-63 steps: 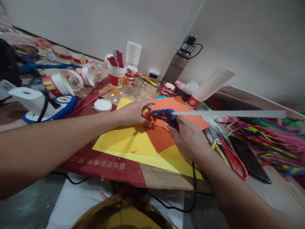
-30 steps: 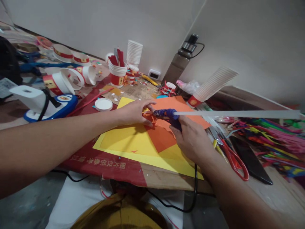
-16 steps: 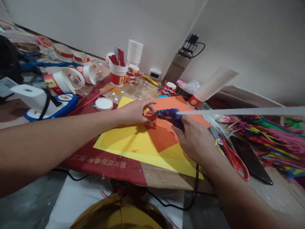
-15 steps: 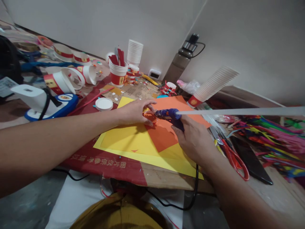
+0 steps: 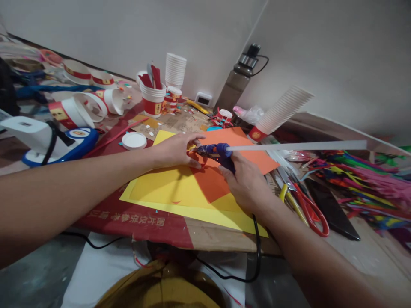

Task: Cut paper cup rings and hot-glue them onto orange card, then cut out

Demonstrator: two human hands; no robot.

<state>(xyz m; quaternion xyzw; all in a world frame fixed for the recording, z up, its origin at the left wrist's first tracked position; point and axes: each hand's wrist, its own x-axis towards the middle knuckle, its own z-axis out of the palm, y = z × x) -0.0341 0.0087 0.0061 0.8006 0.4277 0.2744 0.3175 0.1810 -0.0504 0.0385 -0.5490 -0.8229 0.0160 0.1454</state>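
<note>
My right hand (image 5: 245,179) is wrapped round a blue hot glue gun (image 5: 221,152), from whose back a long white glue stick (image 5: 298,146) sticks out. The gun's nozzle points left, at a small orange piece (image 5: 201,159) that my left hand (image 5: 178,149) grips between thumb and fingers. What this piece is made into I cannot tell, since the fingers and nozzle partly cover it. Under both hands lie yellow paper sheets (image 5: 154,188) and an orange paper sheet (image 5: 212,186).
Red-handled scissors (image 5: 311,209) and a dark flat object (image 5: 332,209) lie to the right, near colourful pipe cleaners (image 5: 372,184). Stacked paper cups (image 5: 279,113) lean beside a bottle (image 5: 236,83). A white lid (image 5: 134,140) and a blue-and-white device (image 5: 61,143) are at left. The cord (image 5: 257,239) hangs over the front edge.
The whole view has shifted slightly, so things sit a little further left. The nozzle now overlaps more of the orange piece. Both hands keep their grips.
</note>
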